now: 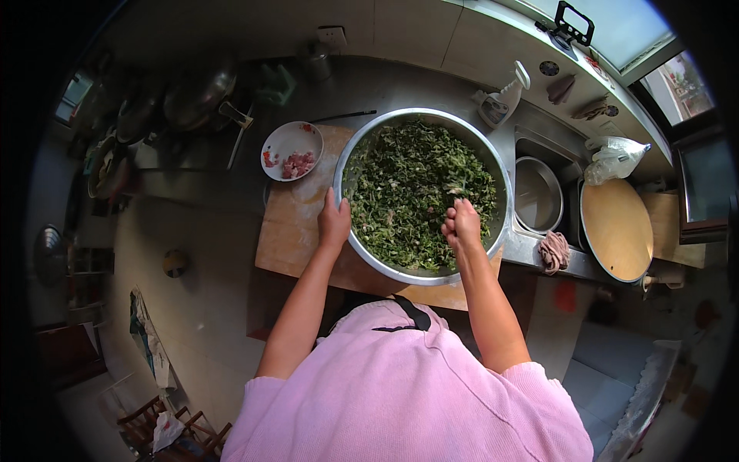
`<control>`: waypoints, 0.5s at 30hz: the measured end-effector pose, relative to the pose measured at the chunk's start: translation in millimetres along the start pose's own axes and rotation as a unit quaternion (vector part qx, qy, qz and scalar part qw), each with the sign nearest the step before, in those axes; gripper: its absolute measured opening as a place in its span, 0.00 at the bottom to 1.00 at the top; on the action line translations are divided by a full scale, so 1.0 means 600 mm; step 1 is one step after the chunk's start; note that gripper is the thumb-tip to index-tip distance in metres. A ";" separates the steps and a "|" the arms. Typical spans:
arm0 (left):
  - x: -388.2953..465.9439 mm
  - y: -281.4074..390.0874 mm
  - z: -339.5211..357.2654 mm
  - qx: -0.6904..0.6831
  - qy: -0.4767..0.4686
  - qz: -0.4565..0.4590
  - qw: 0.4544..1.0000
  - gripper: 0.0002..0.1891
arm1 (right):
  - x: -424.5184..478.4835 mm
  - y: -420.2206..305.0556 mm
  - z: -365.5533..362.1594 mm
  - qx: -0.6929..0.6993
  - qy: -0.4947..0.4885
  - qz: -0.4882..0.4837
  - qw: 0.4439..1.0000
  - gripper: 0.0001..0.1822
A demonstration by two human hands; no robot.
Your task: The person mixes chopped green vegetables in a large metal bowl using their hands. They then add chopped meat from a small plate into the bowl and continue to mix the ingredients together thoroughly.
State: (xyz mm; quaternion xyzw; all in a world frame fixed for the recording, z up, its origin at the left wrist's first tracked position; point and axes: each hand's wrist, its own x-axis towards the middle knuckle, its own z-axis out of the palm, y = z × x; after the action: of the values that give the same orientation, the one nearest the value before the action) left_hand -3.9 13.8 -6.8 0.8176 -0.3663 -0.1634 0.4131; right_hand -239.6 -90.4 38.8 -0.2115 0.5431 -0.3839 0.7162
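Note:
A large metal basin (345, 242) full of chopped greens (410, 190) stands on a floury wooden board (288, 231). My left hand (335, 218) grips the basin's left rim, its thumb pointing up along the edge. Over the greens, towards the basin's right side, my right hand (462, 224) is closed around something that I cannot make out; a pale bit shows just beyond the fingers. Left of the basin, a white plate (293, 131) with pieces of raw meat (298, 164) rests partly over the board's corner.
A spray bottle (501, 107) stands behind the basin. To the right are a sink (548, 138) holding a metal pot (559, 199), a crumpled cloth (554, 252), a round board or lid (616, 231) and a plastic bag (615, 159). A wok (199, 98) is at the back left.

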 end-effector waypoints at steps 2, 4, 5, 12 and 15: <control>-0.001 0.004 -0.003 -0.004 -0.008 -0.020 1.000 0.26 | -0.034 -0.005 -0.062 -0.030 0.017 0.004 0.999 0.09; -0.002 0.001 -0.003 -0.005 0.000 -0.011 1.000 0.26 | -0.050 -0.013 -0.079 -0.063 0.024 0.008 0.998 0.05; -0.004 -0.003 -0.003 -0.007 0.008 -0.005 1.000 0.25 | -0.049 -0.022 -0.077 -0.073 0.020 0.014 0.997 0.03; -0.001 0.023 -0.003 -0.024 -0.022 -0.013 0.999 0.26 | 0.147 -0.005 -0.044 -0.430 0.005 -0.318 0.845 0.21; -0.003 0.025 -0.013 -0.015 -0.030 -0.036 0.999 0.26 | 0.114 0.014 0.009 -0.564 -0.079 -0.366 0.736 0.16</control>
State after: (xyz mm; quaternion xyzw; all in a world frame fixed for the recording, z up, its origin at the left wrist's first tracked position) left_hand -7.4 13.6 9.7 0.8188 -0.3467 -0.2075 0.4079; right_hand -224.2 -139.3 -7.7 -0.7886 0.4826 -0.2215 0.3102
